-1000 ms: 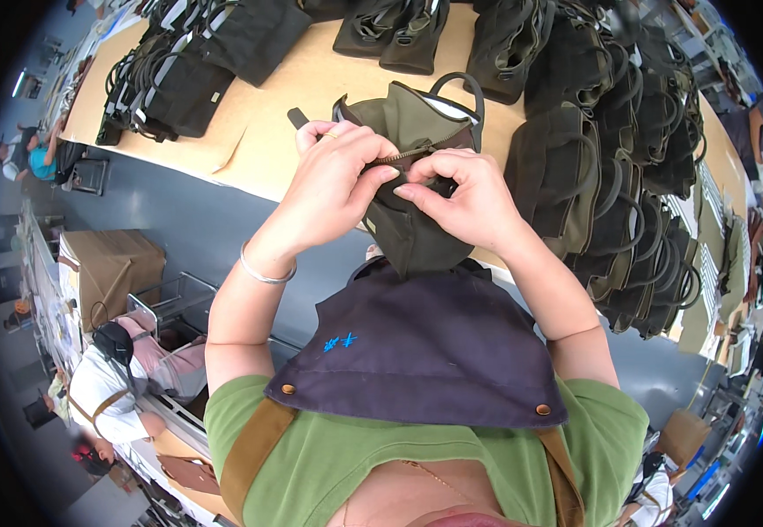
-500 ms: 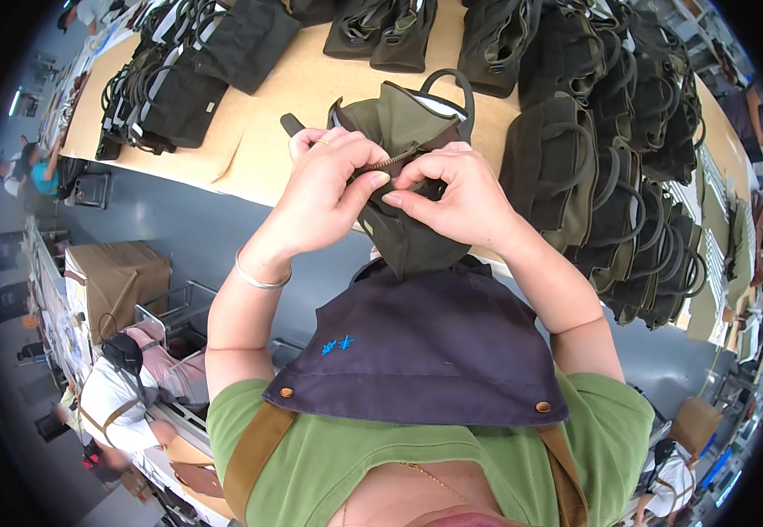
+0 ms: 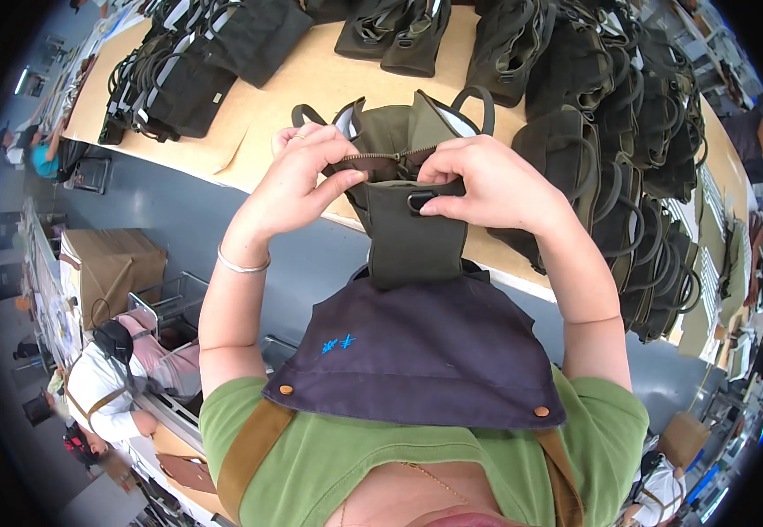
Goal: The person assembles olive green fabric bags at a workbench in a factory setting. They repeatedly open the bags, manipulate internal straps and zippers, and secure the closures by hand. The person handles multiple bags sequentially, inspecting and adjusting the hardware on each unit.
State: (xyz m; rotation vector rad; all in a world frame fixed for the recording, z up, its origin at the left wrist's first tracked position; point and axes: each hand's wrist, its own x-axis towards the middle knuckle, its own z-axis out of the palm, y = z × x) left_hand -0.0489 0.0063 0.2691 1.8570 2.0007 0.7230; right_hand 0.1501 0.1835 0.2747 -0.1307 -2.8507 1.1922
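Pinching one olive bag (image 3: 417, 241) at the near edge of the table (image 3: 263, 123), you use two hands: your left hand (image 3: 304, 174) grips the left end of its single zip (image 3: 373, 157) between thumb and fingers, and your right hand (image 3: 503, 180) squeezes the right side of its mouth (image 3: 390, 171), thumb beside the one ring (image 3: 417, 204) in view. Its two handles (image 3: 489, 110) and open mouth point away from you, toward the table; its long axis runs from there back past the table's near edge to you, the zip lying crosswise. Two dark bags (image 3: 414, 51) lie side by side at the table's far middle; one left heap (image 3: 193, 101) and one right heap (image 3: 566, 167) flank the table's sides, both overlapped too much to count.
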